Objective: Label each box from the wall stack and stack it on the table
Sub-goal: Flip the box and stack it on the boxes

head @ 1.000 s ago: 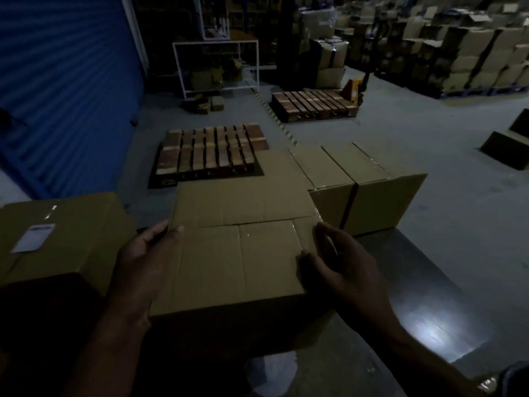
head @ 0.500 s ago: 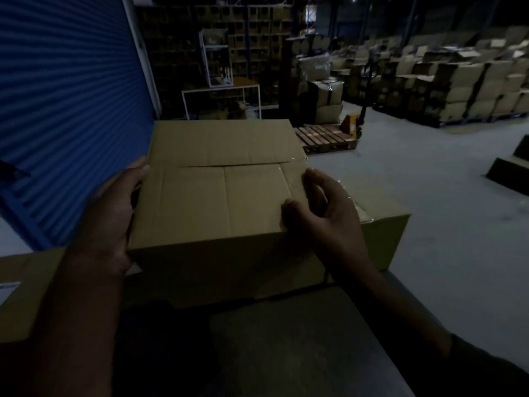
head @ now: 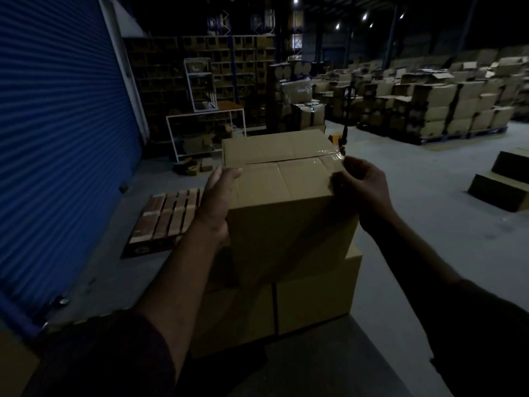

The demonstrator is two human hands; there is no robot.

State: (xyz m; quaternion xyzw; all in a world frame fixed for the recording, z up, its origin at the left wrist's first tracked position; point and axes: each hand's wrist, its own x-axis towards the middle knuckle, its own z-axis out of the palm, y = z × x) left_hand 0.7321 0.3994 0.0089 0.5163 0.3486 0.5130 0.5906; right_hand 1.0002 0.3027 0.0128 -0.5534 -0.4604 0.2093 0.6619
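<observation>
Cardboard box [head: 282, 179] is being held between both hands: left hand [head: 219, 196] pressing flat, right hand [head: 362, 181] gripping its corner. Boxes below [head: 315, 293] are already supporting it; no label is showing.

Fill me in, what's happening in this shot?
A person in a dim warehouse holds a taped cardboard box between both hands: the left hand flat against its left side, the right hand curled over its top right edge. The box sits on or just above the two boxes at the far edge of the dark table; contact is not clear. No label shows on its top. A wooden pallet lies on the floor by the blue shutter.
</observation>
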